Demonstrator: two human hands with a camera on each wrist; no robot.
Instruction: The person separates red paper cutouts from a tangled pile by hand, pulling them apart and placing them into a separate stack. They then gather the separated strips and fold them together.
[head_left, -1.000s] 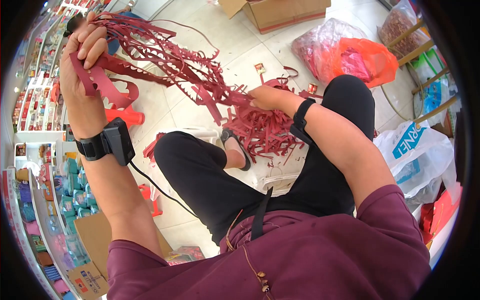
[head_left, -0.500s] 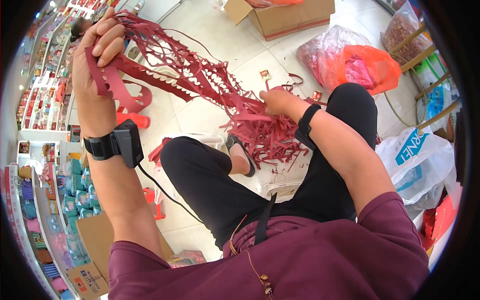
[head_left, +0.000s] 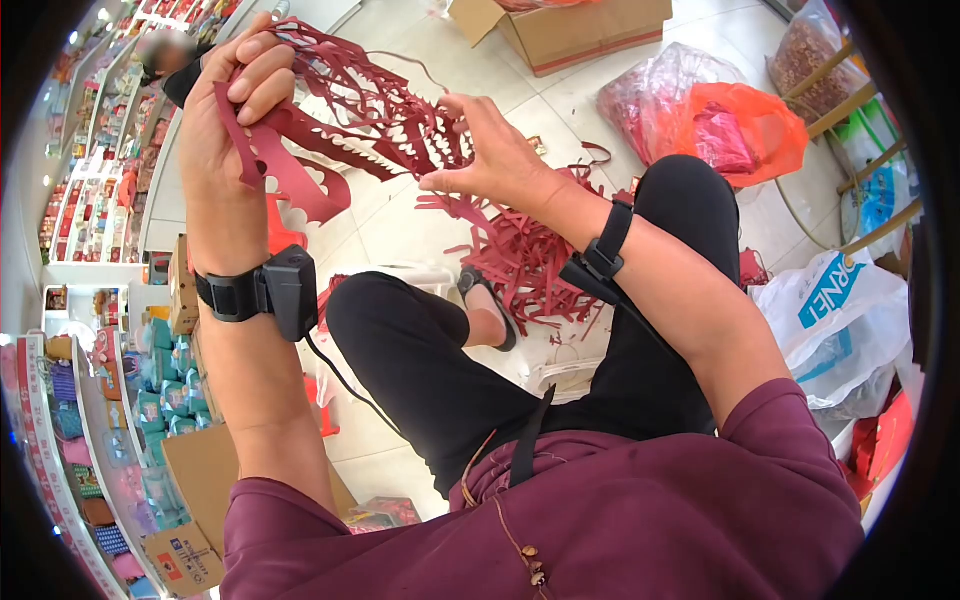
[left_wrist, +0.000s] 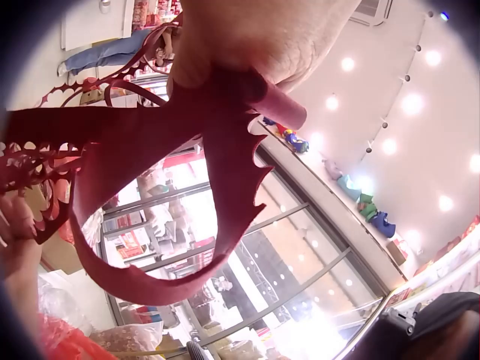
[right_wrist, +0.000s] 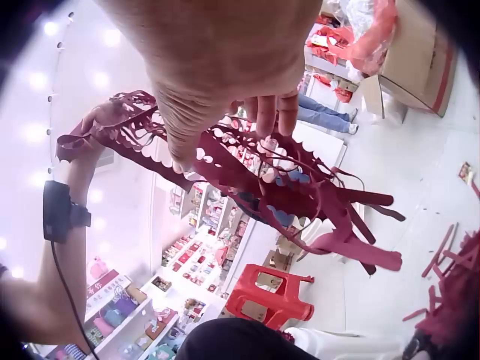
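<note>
Raised at the upper left, the left hand (head_left: 238, 115) grips a bundle of dark red scalloped strips (head_left: 335, 75), its fingers curled round one end. A wide band (left_wrist: 157, 281) loops down below the left hand (left_wrist: 262, 37) in the left wrist view. The right hand (head_left: 505, 160) is at the bundle's other end, thumb and fingers spread apart around the strips. Seen from the right wrist, loose strip ends (right_wrist: 360, 255) hang beyond the right hand (right_wrist: 217, 60). A tangled pile of red strips (head_left: 530, 265) lies below, between the knees.
A cardboard box (head_left: 570, 40) stands at the top, with an orange bag (head_left: 770, 135) to its lower right. A white plastic bag (head_left: 835, 310) is beside the right leg. Stocked shelves (head_left: 100, 400) line the left side. A red stool (right_wrist: 270, 292) shows in the right wrist view.
The left hand has moved right with the bundle. From lower on the strips near the pile, the right hand has risen to the left, and its fingers have spread.
</note>
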